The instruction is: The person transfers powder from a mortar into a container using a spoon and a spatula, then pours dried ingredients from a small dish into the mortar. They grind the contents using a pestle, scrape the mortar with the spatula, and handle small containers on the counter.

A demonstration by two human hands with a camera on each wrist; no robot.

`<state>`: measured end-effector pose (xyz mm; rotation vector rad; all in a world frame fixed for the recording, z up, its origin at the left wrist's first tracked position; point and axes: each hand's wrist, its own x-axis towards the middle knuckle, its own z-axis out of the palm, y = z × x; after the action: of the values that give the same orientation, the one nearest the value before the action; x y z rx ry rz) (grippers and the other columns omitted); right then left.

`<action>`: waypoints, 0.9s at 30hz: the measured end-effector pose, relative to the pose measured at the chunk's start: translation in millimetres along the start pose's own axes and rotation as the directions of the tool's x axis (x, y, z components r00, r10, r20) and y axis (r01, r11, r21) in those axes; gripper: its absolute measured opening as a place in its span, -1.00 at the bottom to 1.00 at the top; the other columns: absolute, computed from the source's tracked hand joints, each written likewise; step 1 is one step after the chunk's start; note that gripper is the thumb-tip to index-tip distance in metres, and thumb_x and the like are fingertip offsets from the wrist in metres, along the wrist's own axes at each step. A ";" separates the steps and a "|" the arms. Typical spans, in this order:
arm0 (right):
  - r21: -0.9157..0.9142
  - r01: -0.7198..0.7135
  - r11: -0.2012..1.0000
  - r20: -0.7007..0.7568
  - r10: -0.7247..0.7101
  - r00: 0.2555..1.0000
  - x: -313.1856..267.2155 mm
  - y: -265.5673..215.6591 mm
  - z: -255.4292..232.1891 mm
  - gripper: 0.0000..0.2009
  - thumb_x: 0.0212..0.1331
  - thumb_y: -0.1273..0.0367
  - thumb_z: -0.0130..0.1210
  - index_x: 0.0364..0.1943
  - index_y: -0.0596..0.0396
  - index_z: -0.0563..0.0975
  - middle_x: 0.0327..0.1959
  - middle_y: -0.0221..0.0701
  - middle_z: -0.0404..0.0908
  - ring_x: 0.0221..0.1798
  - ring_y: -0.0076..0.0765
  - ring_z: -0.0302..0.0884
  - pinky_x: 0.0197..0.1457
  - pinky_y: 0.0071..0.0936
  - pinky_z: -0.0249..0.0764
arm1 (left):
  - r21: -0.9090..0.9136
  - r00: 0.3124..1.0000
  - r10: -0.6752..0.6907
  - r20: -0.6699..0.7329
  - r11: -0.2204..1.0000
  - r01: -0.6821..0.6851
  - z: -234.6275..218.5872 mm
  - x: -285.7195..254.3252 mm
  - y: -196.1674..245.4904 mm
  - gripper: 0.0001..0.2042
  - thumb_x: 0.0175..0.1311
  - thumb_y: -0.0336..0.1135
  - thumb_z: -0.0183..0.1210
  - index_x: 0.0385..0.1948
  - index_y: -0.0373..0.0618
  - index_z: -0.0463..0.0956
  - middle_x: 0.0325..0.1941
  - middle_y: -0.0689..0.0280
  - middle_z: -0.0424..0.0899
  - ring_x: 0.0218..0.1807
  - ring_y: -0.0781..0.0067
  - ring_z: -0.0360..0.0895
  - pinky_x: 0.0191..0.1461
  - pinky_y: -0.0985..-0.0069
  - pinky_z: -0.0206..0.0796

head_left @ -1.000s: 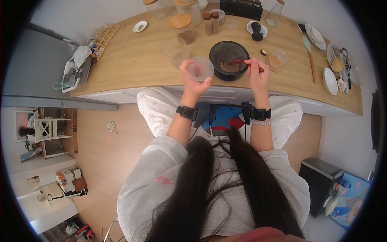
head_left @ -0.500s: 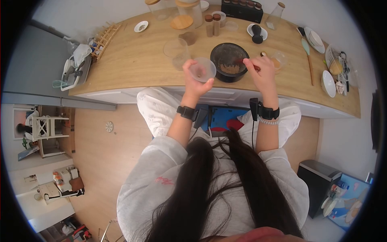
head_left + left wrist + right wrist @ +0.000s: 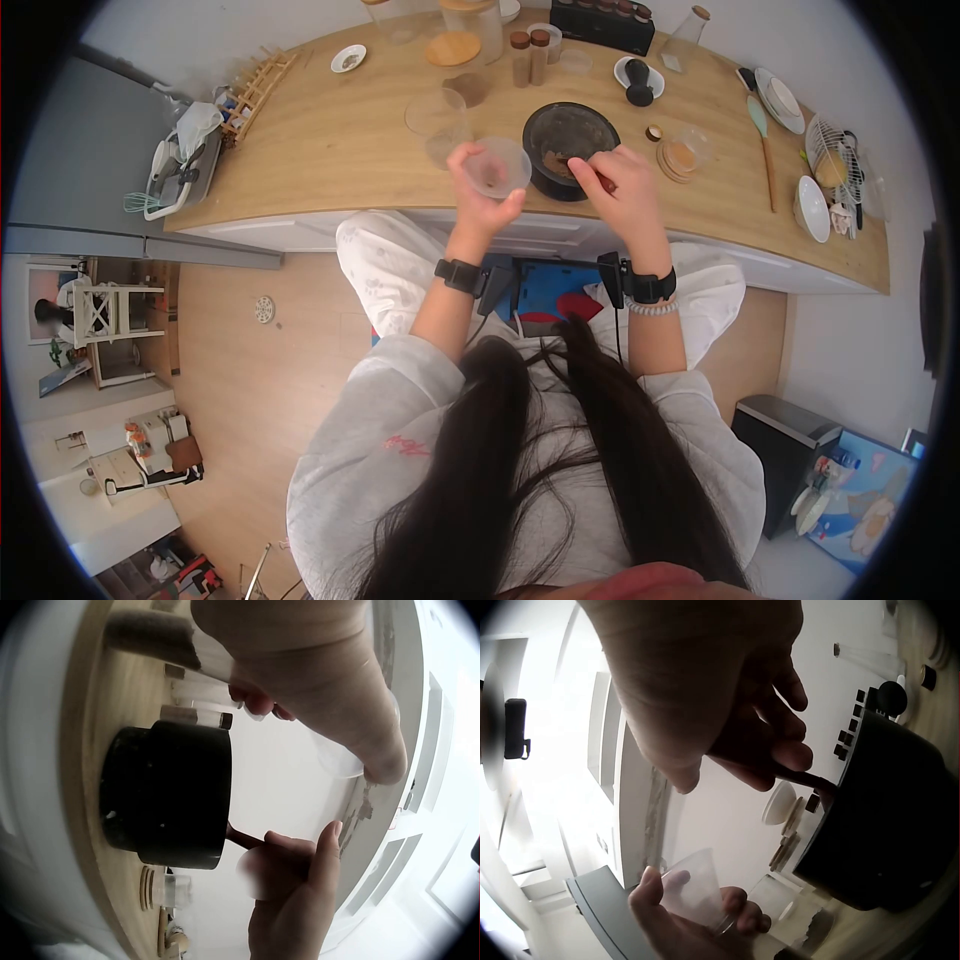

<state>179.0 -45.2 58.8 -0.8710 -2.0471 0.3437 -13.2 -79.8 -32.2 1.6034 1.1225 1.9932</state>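
Observation:
A black bowl (image 3: 570,140) with brown contents stands near the counter's front edge. The right hand (image 3: 628,190) grips a dark red spoon, whose handle (image 3: 799,777) runs over the bowl's rim in the right wrist view; the spoon's tip is hidden inside. Just left of the bowl, the left hand (image 3: 484,200) holds a translucent plastic cup (image 3: 500,168), thumb and fingers around its sides. In the left wrist view the black bowl (image 3: 184,795) is seen from the side, with the right hand (image 3: 289,892) beside it.
Behind the bowl stand two spice jars (image 3: 530,58) and a white dish (image 3: 652,80) with a black object. A lidded glass jar (image 3: 470,30) is at the back. To the right lie a round container (image 3: 682,155), a spatula (image 3: 765,150) and a white bowl (image 3: 813,208).
The right hand went right, then came back left and lower over the bowl with the spoon, its fingers now nearer the bowl. The left hand and cup have stayed nearly in place.

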 end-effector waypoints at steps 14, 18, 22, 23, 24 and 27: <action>0.051 -0.117 0.992 -0.082 0.121 0.989 23.2 -8.1 21.8 -0.61 0.13 0.20 0.11 -0.75 0.13 0.39 -0.80 -0.33 0.27 -0.63 -0.21 0.16 -0.54 -0.31 0.13 | -0.014 0.999 -0.018 -0.032 1.000 0.017 -3.0 1.4 -2.3 -0.27 -0.07 0.02 0.31 0.03 -0.05 0.03 -0.37 0.29 0.40 -0.31 0.48 0.36 -0.20 0.53 0.23; 0.025 -0.212 0.977 -0.002 0.212 0.977 40.5 -11.8 24.2 -0.55 0.15 0.08 0.04 -0.73 0.14 0.43 -0.76 -0.29 0.36 -0.59 -0.17 0.30 -0.53 -0.31 0.19 | -0.025 0.999 -0.022 -0.030 0.999 0.021 -2.9 1.8 -3.2 -0.28 -0.07 0.01 0.31 0.03 -0.04 0.02 -0.37 0.29 0.39 -0.31 0.48 0.36 -0.20 0.54 0.23; 0.027 -0.395 0.918 0.119 0.389 0.913 57.5 -10.9 24.1 -0.47 0.18 -0.02 -0.05 -0.70 0.17 0.46 -0.72 -0.24 0.43 -0.59 -0.15 0.42 -0.51 -0.29 0.25 | -0.041 1.000 -0.016 -0.013 0.999 0.015 -2.6 2.4 -4.5 -0.27 -0.07 0.02 0.32 0.03 -0.03 0.01 -0.38 0.28 0.38 -0.32 0.47 0.35 -0.21 0.53 0.23; 0.029 -0.393 0.919 0.117 0.388 0.914 60.6 -12.3 21.8 -0.47 0.18 -0.02 -0.05 -0.70 0.17 0.46 -0.72 -0.24 0.43 -0.59 -0.15 0.42 -0.51 -0.29 0.25 | -0.040 1.000 -0.013 -0.013 0.999 0.012 -2.7 2.9 -4.1 -0.27 -0.07 0.02 0.32 0.03 -0.03 0.01 -0.38 0.28 0.38 -0.32 0.47 0.35 -0.21 0.53 0.23; 0.081 -0.415 0.906 0.112 0.405 0.907 63.7 -13.9 19.4 -0.45 0.19 -0.04 -0.07 -0.68 0.19 0.46 -0.72 -0.24 0.44 -0.62 -0.17 0.41 -0.52 -0.31 0.26 | -0.029 1.000 -0.014 -0.008 0.999 0.014 -3.0 3.2 -3.9 -0.27 -0.07 0.02 0.31 0.03 -0.03 0.01 -0.38 0.28 0.38 -0.32 0.46 0.35 -0.21 0.52 0.23; 0.153 -0.439 0.885 0.048 0.437 0.898 65.1 4.1 26.5 -0.43 0.20 -0.06 -0.09 -0.64 0.21 0.46 -0.73 -0.27 0.44 -0.68 -0.25 0.39 -0.55 -0.37 0.26 | -0.031 1.000 -0.023 -0.019 0.999 0.023 -3.3 3.1 -3.4 -0.28 -0.10 -0.02 0.31 0.03 -0.05 0.03 -0.40 0.29 0.39 -0.32 0.46 0.35 -0.19 0.50 0.24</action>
<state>134.5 4.8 80.7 -1.2313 -1.7868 0.7528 -17.9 -76.8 -32.9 1.5521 1.1064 2.0056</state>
